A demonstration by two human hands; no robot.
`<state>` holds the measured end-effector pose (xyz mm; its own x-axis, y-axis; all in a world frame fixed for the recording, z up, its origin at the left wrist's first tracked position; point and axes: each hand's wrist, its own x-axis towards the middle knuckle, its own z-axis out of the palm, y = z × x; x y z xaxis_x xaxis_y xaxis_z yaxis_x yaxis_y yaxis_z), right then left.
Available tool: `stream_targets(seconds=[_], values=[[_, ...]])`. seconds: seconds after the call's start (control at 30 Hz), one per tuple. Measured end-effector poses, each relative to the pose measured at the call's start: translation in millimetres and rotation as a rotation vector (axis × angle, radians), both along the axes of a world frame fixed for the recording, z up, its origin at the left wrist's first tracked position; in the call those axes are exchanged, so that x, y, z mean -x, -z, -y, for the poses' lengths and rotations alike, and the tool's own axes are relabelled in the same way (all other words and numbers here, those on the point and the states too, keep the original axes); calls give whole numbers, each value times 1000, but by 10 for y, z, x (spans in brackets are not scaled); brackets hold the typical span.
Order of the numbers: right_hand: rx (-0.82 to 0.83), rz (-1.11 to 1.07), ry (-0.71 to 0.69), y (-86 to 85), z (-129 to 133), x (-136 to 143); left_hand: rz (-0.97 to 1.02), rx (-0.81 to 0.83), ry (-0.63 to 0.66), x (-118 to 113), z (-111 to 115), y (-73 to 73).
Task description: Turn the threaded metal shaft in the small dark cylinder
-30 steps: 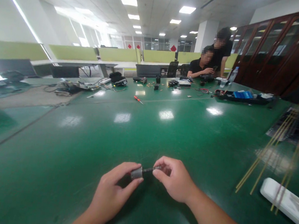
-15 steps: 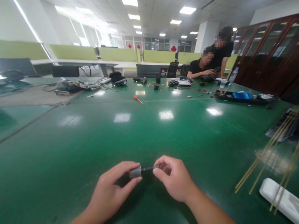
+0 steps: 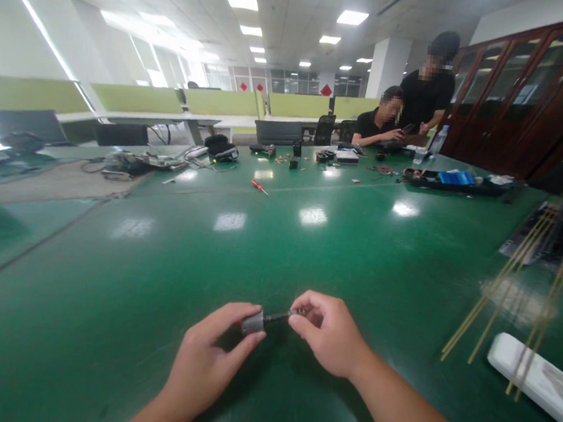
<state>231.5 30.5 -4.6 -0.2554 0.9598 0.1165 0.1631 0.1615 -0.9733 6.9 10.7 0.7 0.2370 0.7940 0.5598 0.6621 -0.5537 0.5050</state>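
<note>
A short grey metal cylinder (image 3: 252, 323), which looks like a small motor can, is held between the thumb and fingers of my left hand (image 3: 211, 351). From its right-hand face a thin dark rod (image 3: 278, 316) sticks out. My right hand (image 3: 331, 334) pinches the rod's outer end, where a small metal part shows at the fingertips; its details are too small to make out. Both hands are closed and hold the piece nearly level, low over the green tabletop (image 3: 195, 262).
An orange-handled screwdriver (image 3: 258, 186) lies farther off. Thin yellowish sticks (image 3: 500, 281) and a white power strip (image 3: 535, 382) are at right. A black tray (image 3: 460, 186), a water bottle (image 3: 439, 142) and two people are at the far side. Cables and parts (image 3: 135, 163) lie at left.
My hands keep their grip on the cylinder and rod, with hardly any shift. Across the table, the standing person has straightened up and moved slightly right.
</note>
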Motion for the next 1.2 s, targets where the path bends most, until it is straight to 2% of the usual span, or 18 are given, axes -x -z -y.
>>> stream_targets(seconds=[0.77,1.2], values=[[-12,17,12,-23,15,3,-6,35,-28,90,26,71],[-28,33,23,-43,2,-12,24,58,-25,78,2,54]])
